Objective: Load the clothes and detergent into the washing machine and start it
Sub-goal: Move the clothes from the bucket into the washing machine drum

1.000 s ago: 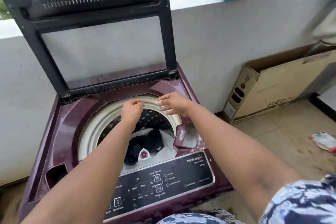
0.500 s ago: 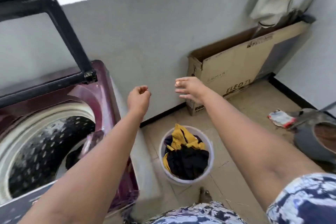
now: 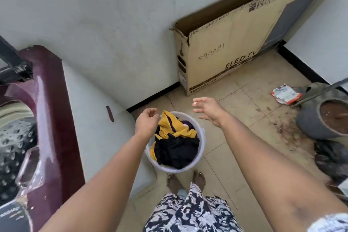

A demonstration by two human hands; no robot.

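A white bucket [image 3: 201,138] stands on the floor right of the washing machine [image 3: 50,118], holding yellow clothes [image 3: 169,125] and black clothes [image 3: 177,149]. My left hand [image 3: 146,121] hovers over the bucket's left rim, fingers loosely curled, holding nothing. My right hand [image 3: 206,108] reaches out above and right of the bucket, fingers spread and empty. The maroon machine shows its perforated drum [image 3: 13,147] at the left edge, with the lid raised.
A large cardboard TV box [image 3: 231,47] leans on the wall behind the bucket. A grey plant pot [image 3: 320,118], a torn packet [image 3: 286,93] and a dark bag [image 3: 331,158] lie at the right. My bare feet [image 3: 185,179] stand just before the bucket.
My view has swung from the open drum to the right and down onto the bucket. Both hands left the drum and now reach toward the clothes, lower than before.
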